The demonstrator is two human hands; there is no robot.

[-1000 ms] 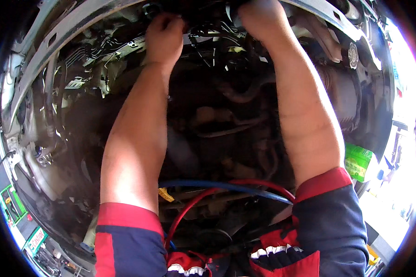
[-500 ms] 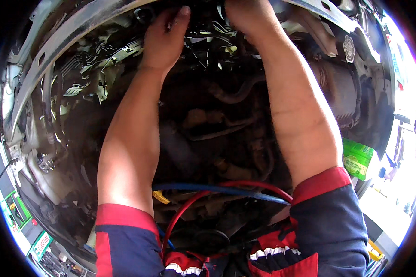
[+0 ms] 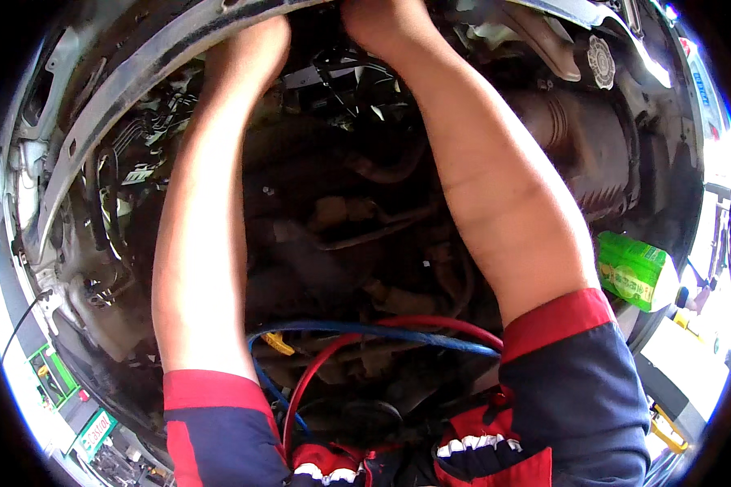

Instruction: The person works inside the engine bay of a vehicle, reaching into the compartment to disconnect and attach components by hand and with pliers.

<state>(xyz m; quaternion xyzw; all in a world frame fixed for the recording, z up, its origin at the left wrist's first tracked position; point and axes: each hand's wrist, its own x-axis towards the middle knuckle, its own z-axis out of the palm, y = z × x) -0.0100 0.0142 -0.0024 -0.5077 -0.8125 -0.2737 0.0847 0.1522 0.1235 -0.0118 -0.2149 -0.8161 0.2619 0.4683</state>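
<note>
My left hand [image 3: 252, 45] reaches up at the top of the engine bay, its fingers hidden behind the curved grey metal crossbar [image 3: 101, 108]. Just right of it, my right hand [image 3: 382, 24] is raised to the dark top edge of the picture, fingers out of sight. What either holds cannot be seen. Below and between my wrists are dark parts and thin bright wiring [image 3: 361, 93]. A brown pipe [image 3: 544, 45] and a round silver cap [image 3: 600, 63] sit right of my right hand.
A blue hose [image 3: 349, 328] and a red hose [image 3: 430, 323] arch across the lower bay near a yellow handle [image 3: 277, 342]. A green package [image 3: 633, 269] rests at the right rim. A green rack [image 3: 50, 375] stands lower left; grey bodywork [image 3: 32, 178] lines the left side.
Both hands have moved leftward along the top of the bay. My left hand has gone behind the crossbar, where its fingers, earlier visible, are now hidden. The view has shifted slightly.
</note>
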